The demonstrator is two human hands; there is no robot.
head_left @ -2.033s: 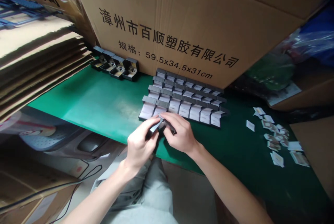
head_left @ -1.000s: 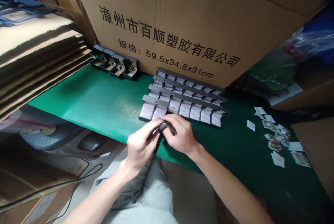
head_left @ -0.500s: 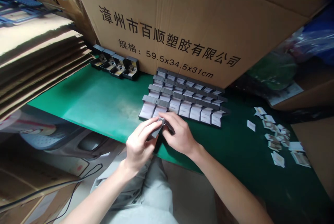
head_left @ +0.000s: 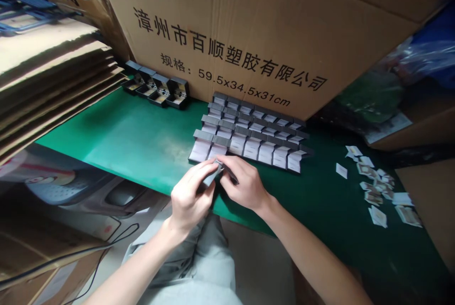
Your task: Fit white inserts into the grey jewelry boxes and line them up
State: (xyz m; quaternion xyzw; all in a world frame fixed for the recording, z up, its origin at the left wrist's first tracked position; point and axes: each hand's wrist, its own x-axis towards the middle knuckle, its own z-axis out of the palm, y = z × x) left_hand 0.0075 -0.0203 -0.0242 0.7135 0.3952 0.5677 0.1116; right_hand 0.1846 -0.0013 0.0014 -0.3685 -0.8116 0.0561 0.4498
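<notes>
Both hands meet over the near edge of the green table (head_left: 135, 144). My left hand (head_left: 190, 196) and my right hand (head_left: 243, 184) pinch one small grey box (head_left: 212, 175) between their fingertips; most of it is hidden by the fingers. Just beyond them lie rows of open grey boxes with white cards (head_left: 249, 134), set edge to edge. Several empty open dark boxes (head_left: 158, 89) stand at the back left against the carton.
A large printed cardboard carton (head_left: 249, 25) walls off the back of the table. Flat cardboard sheets (head_left: 46, 77) are stacked at the left. Loose white cards (head_left: 377, 184) are scattered at the right, beside a brown box (head_left: 426, 201).
The hands stay in place over the table edge. The fingers have shifted slightly around the small grey box, turning it a little between them.
</notes>
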